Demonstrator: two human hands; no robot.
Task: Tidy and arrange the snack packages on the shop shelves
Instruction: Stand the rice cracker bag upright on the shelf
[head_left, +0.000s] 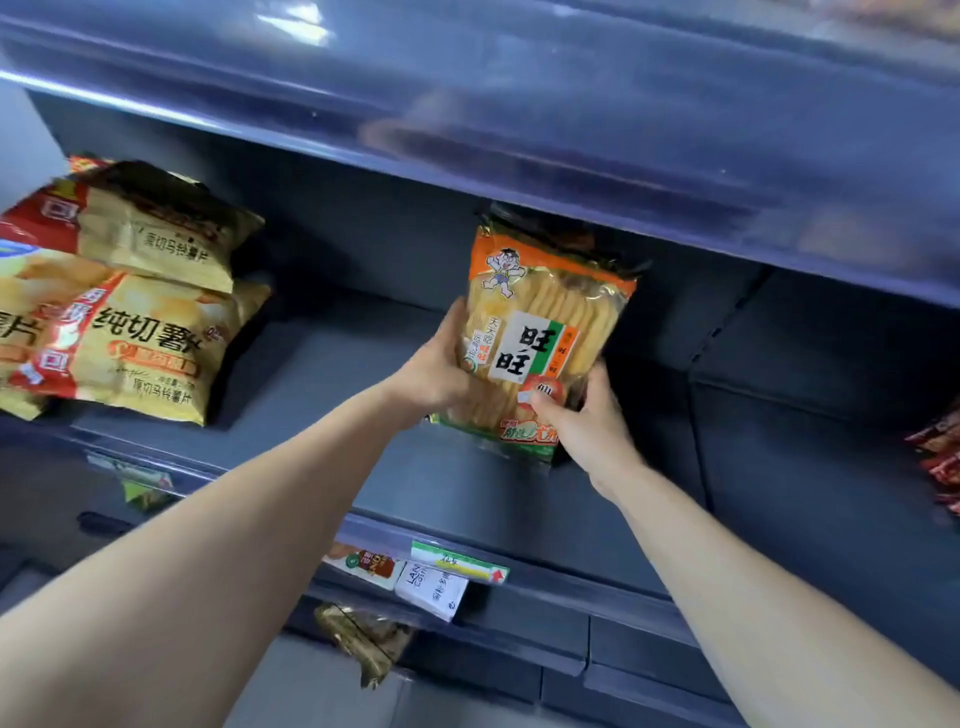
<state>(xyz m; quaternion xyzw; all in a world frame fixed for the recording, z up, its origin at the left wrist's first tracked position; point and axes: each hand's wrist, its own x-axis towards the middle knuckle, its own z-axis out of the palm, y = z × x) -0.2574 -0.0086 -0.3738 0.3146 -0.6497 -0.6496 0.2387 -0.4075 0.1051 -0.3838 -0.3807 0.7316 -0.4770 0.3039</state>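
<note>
An orange and green rice cracker pack (540, 322) stands upright on the grey middle shelf (311, 405), its top near the shelf above. My left hand (441, 369) grips its lower left edge. My right hand (582, 415) grips its lower right corner, thumb on the front. Yellow and red potato chip bags (119, 322) lie stacked at the left end of the same shelf, one brown-gold bag (166, 228) on top.
The upper shelf's front lip (519, 156) overhangs the pack. Red packets (940, 457) show at the right edge. A price tag strip (460, 564) runs along the shelf front, with small packs (363, 639) on the shelf below. Bare shelf lies between chips and crackers.
</note>
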